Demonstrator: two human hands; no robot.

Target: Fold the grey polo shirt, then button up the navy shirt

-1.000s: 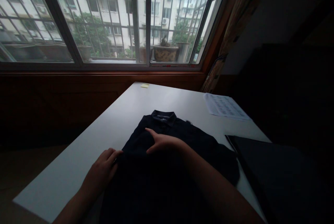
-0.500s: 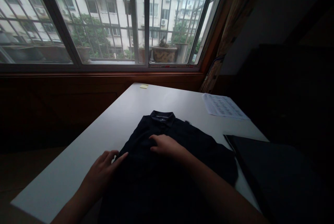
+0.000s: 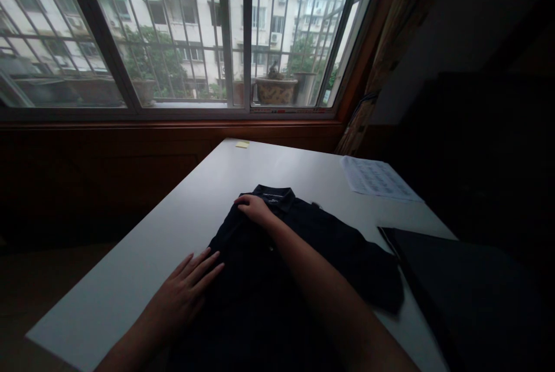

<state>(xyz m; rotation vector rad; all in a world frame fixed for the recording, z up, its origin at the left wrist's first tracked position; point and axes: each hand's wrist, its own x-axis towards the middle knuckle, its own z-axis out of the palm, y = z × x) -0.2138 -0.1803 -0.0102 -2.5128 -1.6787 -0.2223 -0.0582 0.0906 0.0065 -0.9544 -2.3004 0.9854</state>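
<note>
A dark navy short-sleeved shirt (image 3: 333,233) with a collar lies spread on the white table, its collar toward the window. My left hand (image 3: 186,285) rests flat on the shirt's left side, fingers stretched out and slightly apart. Across the chest my right arm reaches up to the left shoulder, next to the collar. There my right hand (image 3: 255,209) has its fingers bent over the shoulder edge, closed on the cloth. A small light button shows below my right wrist. The lower part of the shirt is lost in shadow.
On the white table (image 3: 165,227) a printed sheet of paper (image 3: 377,178) lies at the far right. A yellow sticky note (image 3: 242,144) is near the far corner. A dark flat folder-like object (image 3: 455,279) lies along the right side. Beyond stands a barred window (image 3: 182,42).
My right hand has moved up and left from the chest to the shoulder beside the collar. My left hand has gone from a loose pinch at the shirt's edge to lying flat.
</note>
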